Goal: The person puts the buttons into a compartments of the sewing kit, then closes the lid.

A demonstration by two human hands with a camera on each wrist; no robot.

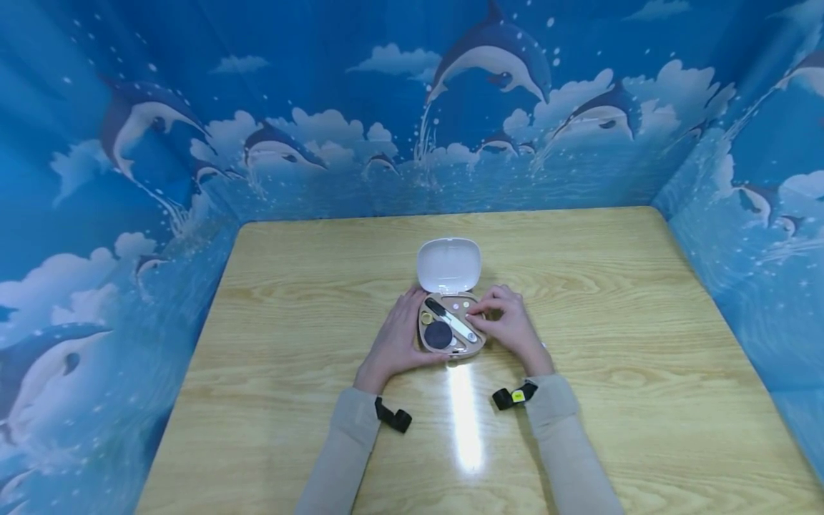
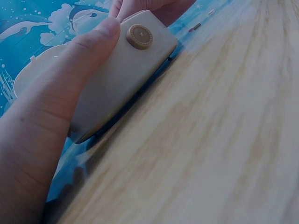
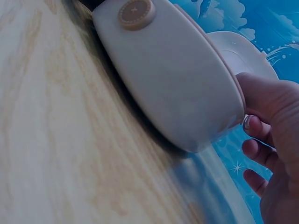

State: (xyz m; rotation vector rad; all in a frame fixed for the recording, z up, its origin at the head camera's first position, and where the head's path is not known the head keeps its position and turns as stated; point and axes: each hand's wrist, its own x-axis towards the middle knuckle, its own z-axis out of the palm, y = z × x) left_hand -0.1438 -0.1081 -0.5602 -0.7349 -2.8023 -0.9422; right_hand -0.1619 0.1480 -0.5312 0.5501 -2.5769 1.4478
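A small pale sewing kit box [image 1: 453, 353] stands on the table with its white lid [image 1: 448, 265] raised at the back. My left hand [image 1: 400, 336] grips its left side, the thumb [image 2: 93, 51] along the front beside a round button-shaped knob [image 2: 140, 36]. Inside, a black-and-white tool [image 1: 455, 323] lies diagonally, beside a dark round piece [image 1: 438, 335] and a gold ring-like piece [image 1: 426, 317]. Small pale discs [image 1: 455, 306] lie in the right compartment. My right hand [image 1: 508, 322] has thumb and forefinger together there; whether they pinch anything is hidden. Its other fingers [image 3: 256, 151] curl loosely outside the box.
The wood-grain table [image 1: 309, 272] stretches to both sides of the box. A blue dolphin-print curtain [image 1: 360, 172] encloses the back and both sides. A black strap with a small device [image 1: 394, 416] sits on each wrist.
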